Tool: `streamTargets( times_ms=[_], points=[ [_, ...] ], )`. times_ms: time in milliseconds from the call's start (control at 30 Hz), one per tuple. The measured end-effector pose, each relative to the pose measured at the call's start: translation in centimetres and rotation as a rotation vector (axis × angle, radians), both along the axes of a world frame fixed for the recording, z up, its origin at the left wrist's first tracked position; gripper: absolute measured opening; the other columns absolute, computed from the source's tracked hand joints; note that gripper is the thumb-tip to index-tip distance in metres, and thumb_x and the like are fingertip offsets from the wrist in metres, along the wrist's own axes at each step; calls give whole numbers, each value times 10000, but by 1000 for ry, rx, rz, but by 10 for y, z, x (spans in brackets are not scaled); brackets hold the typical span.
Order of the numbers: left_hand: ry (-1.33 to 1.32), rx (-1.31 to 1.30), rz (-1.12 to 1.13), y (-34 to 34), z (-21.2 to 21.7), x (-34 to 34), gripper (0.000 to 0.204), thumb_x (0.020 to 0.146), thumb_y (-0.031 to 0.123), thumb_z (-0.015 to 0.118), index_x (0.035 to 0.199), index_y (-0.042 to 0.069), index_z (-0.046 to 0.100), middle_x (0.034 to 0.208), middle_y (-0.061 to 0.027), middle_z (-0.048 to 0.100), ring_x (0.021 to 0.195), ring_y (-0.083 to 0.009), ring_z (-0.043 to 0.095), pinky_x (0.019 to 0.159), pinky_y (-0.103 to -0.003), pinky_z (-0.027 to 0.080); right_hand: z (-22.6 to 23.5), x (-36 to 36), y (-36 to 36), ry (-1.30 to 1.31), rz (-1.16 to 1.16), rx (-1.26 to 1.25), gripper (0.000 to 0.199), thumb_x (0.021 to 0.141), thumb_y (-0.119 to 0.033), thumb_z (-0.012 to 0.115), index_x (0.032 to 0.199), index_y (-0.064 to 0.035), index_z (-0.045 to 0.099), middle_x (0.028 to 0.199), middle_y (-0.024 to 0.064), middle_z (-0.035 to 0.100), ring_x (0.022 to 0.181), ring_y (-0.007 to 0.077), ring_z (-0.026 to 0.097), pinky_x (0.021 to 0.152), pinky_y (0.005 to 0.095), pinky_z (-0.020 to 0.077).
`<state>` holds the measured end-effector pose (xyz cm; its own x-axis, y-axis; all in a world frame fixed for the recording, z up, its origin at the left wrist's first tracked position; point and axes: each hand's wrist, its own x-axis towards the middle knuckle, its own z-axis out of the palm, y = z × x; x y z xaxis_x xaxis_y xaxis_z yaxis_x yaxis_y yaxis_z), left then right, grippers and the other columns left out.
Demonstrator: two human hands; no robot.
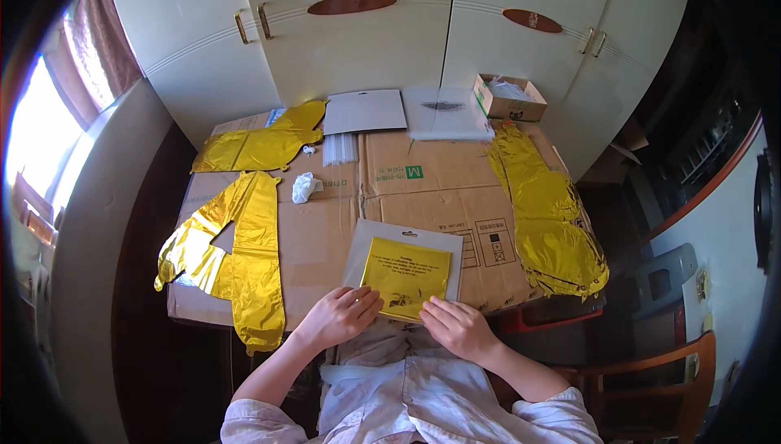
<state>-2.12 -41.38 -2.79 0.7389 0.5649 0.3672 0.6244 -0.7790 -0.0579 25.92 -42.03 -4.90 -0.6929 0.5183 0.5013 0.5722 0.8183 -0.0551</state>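
Observation:
A flat square of folded gold foil (407, 269) with dark print on it lies over a pale, card-sized sheet (354, 258) that has a hang hole at its top, near the table's front edge. My left hand (346, 314) has its fingers closed at the lower left edge of the foil square. At the lower right corner, the fingers of my right hand (457, 326) are closed on it too. Both thumbs are mostly hidden. To the left lies a flat gold foil balloon (256, 249) shaped like a numeral four, its lower end over the table edge.
Opened cardboard (431, 179) covers the table. Another gold foil balloon (268, 139) lies back left; several are stacked at right (549, 216). At the back are a white card (364, 110), clear bags (443, 118), straws (340, 148) and a small box (521, 106). Crumpled white paper (304, 188) sits left of centre.

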Motion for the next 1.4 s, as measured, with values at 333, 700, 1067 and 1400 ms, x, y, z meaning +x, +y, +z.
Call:
streamTargets(
  times_ms=[333, 700, 1067, 1400],
  points=[
    [18, -10, -4, -8, -4, 19, 282, 797, 191, 684, 1019, 17, 672, 1126, -118, 672, 1097, -241, 640, 885, -362, 534, 5, -6, -7, -176, -20, 47, 272, 835, -128, 588, 1055, 8, 675, 1087, 144, 684, 1068, 267, 645, 886, 351, 538],
    [-112, -136, 85, -36, -16, 22, 363, 800, 142, 670, 1131, -4, 636, 1191, -149, 652, 1136, -283, 625, 982, -381, 498, -1, 14, -10, -57, 17, -61, 226, 842, -144, 638, 1025, -24, 694, 1085, 114, 700, 1064, 252, 661, 898, 348, 540],
    [-273, -266, 20, -28, -12, 17, 215, 782, 101, 695, 990, 45, 696, 1080, -59, 691, 1003, -204, 673, 768, -295, 587, 4, 27, -15, 43, 24, -183, 133, 813, -134, 701, 923, -60, 706, 1048, 72, 711, 1031, 211, 677, 843, 326, 565],
    [-34, 24, 29, -33, -10, 25, 206, 745, 72, 665, 941, 15, 689, 1033, -81, 690, 981, -208, 679, 692, -287, 589, 5, 20, -20, -90, 23, -17, 219, 811, -106, 626, 1005, -21, 676, 1038, 117, 694, 1018, 256, 671, 842, 343, 566]
  ],
)
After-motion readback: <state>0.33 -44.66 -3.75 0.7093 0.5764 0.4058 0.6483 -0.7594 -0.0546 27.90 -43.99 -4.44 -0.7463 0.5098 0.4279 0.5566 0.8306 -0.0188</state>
